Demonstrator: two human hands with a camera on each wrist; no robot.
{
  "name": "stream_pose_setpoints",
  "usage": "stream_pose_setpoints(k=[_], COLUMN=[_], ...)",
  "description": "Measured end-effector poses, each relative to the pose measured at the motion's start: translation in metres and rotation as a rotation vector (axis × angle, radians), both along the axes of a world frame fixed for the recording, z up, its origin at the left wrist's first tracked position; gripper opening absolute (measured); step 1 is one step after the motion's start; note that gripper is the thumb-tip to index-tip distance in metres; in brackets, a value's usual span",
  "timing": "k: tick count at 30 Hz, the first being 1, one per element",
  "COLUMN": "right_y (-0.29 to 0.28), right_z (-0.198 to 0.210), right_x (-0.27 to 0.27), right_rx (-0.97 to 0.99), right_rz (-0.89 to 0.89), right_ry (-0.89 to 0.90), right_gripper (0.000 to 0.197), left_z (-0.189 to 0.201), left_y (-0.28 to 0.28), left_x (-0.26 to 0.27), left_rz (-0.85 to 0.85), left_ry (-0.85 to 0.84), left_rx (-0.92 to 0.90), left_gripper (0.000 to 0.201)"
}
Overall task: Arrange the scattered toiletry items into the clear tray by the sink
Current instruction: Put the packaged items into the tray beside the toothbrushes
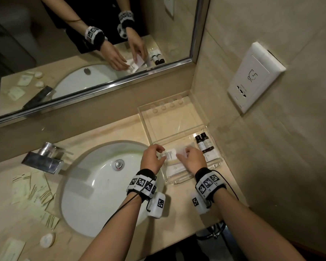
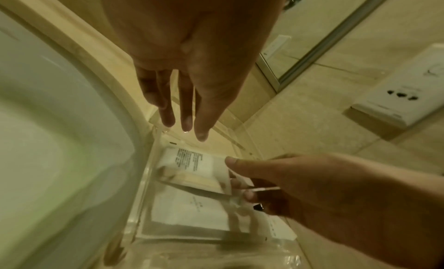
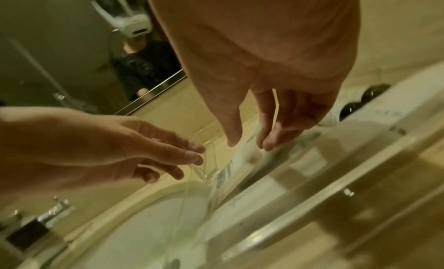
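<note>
Both hands (image 1: 152, 157) (image 1: 191, 159) hide much of white packet (image 1: 170, 154) over tray (image 1: 177, 121).

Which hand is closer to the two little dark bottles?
The right hand. It hovers in the clear tray, just left of the two dark bottles. The left hand is farther away, at the tray's sink-side edge.

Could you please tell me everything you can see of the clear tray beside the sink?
The clear tray looks like transparent plastic, rectangular, with low walls and round dimples along its far edge. It lies flat on the counter in the corner, right of the sink. Its far half is bare; the near half holds white packets and two small dark bottles. The right hand pinches a packet over it; the left hand hovers open beside.
</note>
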State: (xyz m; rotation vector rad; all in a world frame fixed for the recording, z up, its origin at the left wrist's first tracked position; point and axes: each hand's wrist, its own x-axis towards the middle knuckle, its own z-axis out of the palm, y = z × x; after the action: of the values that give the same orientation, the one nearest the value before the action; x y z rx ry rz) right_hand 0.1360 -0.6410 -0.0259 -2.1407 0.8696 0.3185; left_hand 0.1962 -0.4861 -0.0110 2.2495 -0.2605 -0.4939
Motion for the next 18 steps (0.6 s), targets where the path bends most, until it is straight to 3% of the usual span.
stream_pose_setpoints(k=[4,10,15,18], right_y=[-0.015,-0.027,-0.032,-0.035], right_z=[0.0,-0.004,-0.009,-0.009], right_x=[-0.003,-0.014,-0.018,-0.017], right_rx=[-0.114,-0.098,-0.16,-0.221], right_rz=[-0.015,-0.009,-0.023,0.025], right_ry=[-0.033,-0.1,-0.148,-0.184], right_gripper=[0.037,0.02,0.011,0.017], left_z=[-0.006,-0.016,-0.025,-0.026], left_y=[-0.01,-0.024,-0.022,-0.02], left_x=[0.001,0.003,-0.001,-0.003], left_rz=[-0.143,-0.379,-0.413,-0.401], left_ry=[-0.09,-0.198,-0.252,-0.262], left_rx=[0.134,0.31,0.362,0.344], left_gripper=[0.03,0.065,0.054,0.051])
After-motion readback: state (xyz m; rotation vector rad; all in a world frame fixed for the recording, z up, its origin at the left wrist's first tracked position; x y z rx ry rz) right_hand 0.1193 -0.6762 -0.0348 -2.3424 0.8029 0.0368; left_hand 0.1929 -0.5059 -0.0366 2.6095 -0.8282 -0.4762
